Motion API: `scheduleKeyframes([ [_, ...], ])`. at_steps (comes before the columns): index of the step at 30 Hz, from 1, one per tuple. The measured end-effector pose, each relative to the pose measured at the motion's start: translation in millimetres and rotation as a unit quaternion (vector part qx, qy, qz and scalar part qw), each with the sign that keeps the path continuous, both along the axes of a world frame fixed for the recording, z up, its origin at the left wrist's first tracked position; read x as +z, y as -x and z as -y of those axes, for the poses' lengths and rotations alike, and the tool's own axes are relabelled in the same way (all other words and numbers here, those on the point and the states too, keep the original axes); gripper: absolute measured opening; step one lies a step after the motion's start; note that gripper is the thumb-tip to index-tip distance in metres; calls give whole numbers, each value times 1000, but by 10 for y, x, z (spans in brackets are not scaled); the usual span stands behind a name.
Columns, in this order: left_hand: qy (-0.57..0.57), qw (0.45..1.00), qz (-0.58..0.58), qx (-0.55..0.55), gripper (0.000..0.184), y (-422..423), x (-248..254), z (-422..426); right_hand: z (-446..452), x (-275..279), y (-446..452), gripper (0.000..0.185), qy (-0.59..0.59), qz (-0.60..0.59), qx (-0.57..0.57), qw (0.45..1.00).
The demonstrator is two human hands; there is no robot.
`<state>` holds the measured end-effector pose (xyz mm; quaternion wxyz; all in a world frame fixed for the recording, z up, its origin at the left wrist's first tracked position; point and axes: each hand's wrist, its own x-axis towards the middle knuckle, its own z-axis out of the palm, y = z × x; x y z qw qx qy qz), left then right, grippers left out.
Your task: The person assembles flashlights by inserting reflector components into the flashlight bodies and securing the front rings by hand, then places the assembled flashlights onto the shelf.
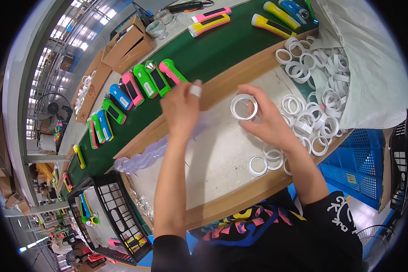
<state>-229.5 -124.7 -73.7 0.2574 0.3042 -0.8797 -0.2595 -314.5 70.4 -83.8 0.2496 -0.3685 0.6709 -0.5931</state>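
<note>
My right hand [268,119] holds a white ring with a clear centre [244,107] between thumb and fingers, above the pale work board [217,154]. My left hand [181,106] is at the green belt's near edge, by a pink flashlight [171,70]; a white wrap is round one finger. Its fingertips are partly hidden, and whether they touch the flashlight cannot be made out. Several white rings [305,121] lie loose at the board's right side, with more heaped by a white sheet [367,68]. A twisted translucent plastic strip [143,158] lies left of my left forearm.
Green, blue, pink and yellow flashlights [121,96] line the green belt [204,59]. A black crate [118,213] stands at the lower left, a blue crate [356,163] at the right. Cardboard boxes [128,45] sit beyond the belt. A raised brown edge [240,196] borders the board.
</note>
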Motion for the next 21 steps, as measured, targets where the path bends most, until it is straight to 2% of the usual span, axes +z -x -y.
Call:
scheduleKeyframes([
  [2, 139, 982, 126, 23, 30, 34, -232, 340, 11, -15, -13, 64, 38, 21, 31, 999],
  [3, 122, 961, 245, 35, 36, 75, -273, 439, 27, -34, -19, 64, 40, 20, 29, 999],
  [4, 125, 961, 243, 34, 36, 115, -342, 556, 45, -65, -25, 64, 58, 1, 25, 998],
  [6, -60, 981, 177, -58, 38, 191, -570, 803, 55, -95, -19, 64, 84, 7, 24, 996],
  [7, -82, 984, 125, -97, 36, 206, -682, 899, 50, -88, -28, 64, 84, 8, 20, 996],
  [8, -82, 983, 130, -100, 36, 237, -647, 865, 38, -95, -5, 65, 117, 120, 27, 986],
  [9, -72, 988, 124, -53, 36, 232, -544, 827, 43, -77, -10, 66, 150, 224, 36, 962],
  [10, -61, 991, 118, -8, 35, 222, -453, 789, 49, -57, -20, 66, 153, 221, 32, 963],
  [12, -108, 994, 6, 12, 34, 127, -355, 798, 33, -48, -55, 66, 104, 300, 51, 947],
  [14, -215, 976, -44, 9, 30, -65, 14, 585, 14, -69, -42, 66, 111, 302, 53, 945],
  [17, -284, 950, -116, -61, 28, -454, 343, 407, 14, -37, -57, 66, 38, 203, 26, 978],
  [19, -261, 950, -136, -104, 29, -729, 482, 247, 12, -77, -54, 66, 42, 181, 15, 982],
  [20, -221, 961, -96, -133, 37, -952, 459, 339, 14, -79, -62, 66, 44, 156, 4, 987],
  [21, -281, 939, -132, -151, 39, -1025, 619, 114, 14, -77, -68, 66, 44, 156, 6, 987],
])
